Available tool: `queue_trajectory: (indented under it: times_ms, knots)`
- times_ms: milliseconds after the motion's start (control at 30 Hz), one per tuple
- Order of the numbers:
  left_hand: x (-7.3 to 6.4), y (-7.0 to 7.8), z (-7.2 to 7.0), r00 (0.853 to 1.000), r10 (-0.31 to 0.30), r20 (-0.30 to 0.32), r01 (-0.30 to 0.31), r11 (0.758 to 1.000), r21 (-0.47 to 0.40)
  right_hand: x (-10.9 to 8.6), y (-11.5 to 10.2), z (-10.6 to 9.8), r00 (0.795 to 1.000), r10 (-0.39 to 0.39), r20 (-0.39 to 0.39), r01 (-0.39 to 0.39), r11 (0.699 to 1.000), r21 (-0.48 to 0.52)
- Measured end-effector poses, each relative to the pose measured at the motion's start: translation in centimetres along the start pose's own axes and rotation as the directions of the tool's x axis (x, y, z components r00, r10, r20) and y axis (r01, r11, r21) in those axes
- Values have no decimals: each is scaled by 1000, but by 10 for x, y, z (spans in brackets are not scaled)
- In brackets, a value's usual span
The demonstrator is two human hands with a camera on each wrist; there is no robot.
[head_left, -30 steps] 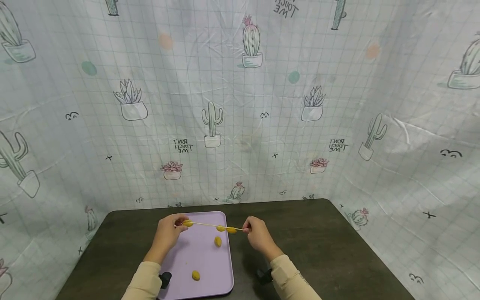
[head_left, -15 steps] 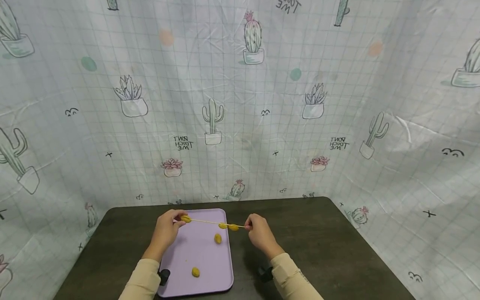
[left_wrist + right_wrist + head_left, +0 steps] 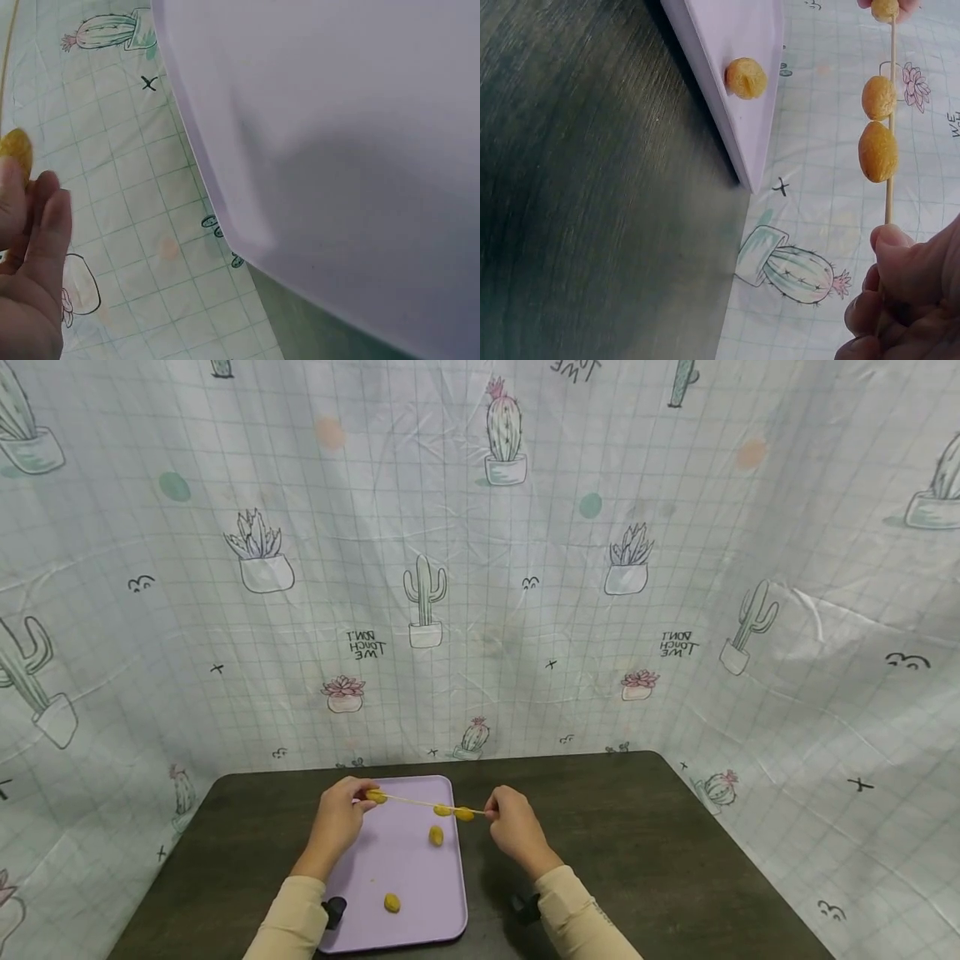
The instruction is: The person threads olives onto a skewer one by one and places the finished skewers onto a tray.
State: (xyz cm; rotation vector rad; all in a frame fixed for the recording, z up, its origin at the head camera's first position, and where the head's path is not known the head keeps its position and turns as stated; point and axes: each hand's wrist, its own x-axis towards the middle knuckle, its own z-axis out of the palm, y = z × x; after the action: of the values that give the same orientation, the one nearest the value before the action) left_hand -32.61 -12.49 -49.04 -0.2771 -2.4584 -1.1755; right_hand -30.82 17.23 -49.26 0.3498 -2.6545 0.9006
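Observation:
A thin wooden skewer [image 3: 890, 202] stretches between the two hands above the tray. My right hand [image 3: 515, 831] pinches its right end between thumb and fingers. Two yellow-brown oval pieces, small and wrinkled like dried fruit, sit side by side on it: one piece [image 3: 877, 152] nearer the right hand and another piece [image 3: 878, 97] beyond it. At the skewer's other end my left hand [image 3: 337, 822] pinches a third yellow piece [image 3: 377, 796]. In the left wrist view that piece [image 3: 16, 150] shows partly behind the thumb. Whether the skewer's tip is inside it is hidden.
A lilac tray [image 3: 412, 868] lies on the dark wooden table [image 3: 637, 860] under the hands. On it rest two loose yellow pieces, one piece [image 3: 436, 836] near the right rim and one piece [image 3: 392, 902] nearer the front. A cactus-print curtain [image 3: 480, 568] stands behind the table.
Both hands with the skewer shift slightly right, then back left. The head view tilts a little. The grips and the loose pieces on the tray stay as they were.

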Motion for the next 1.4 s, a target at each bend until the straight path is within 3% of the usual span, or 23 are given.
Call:
queue_trajectory:
  times_ms: [100,200,333,400,467,567,700,833,1167,1400]
  knots:
    - [0,-1,0,999,-39,-1,39,994,-98,1,-1,0,1000,0,0,0,1000,0]
    - [-1,-4,0,991,-130,19,130,958,-254,1,-1,0,1000,4,9,-5,1000,12]
    - [-1,-6,3,973,-215,81,228,850,-474,0,-1,-2,1000,5,11,-5,999,37]
    - [-1,-5,5,967,-235,101,251,795,-552,0,-2,-3,1000,6,6,-7,999,51]
    - [0,-5,7,965,-239,111,257,758,-599,0,-2,-4,1000,7,4,-7,998,57]
    - [0,-2,9,962,-253,100,262,766,-587,0,-4,-4,1000,10,1,-10,998,59]
    - [-1,0,9,967,-247,68,246,825,-509,1,-5,-3,1000,-1,1,1,999,44]
    - [-1,-2,9,969,-241,53,239,863,-445,2,-7,-3,1000,0,11,0,1000,24]
    - [0,-2,9,970,-232,75,240,859,-451,2,-11,-4,1000,25,-5,-25,1000,12]
    - [-2,0,9,975,-210,74,222,884,-412,1,-13,1,1000,20,-10,-20,1000,10]
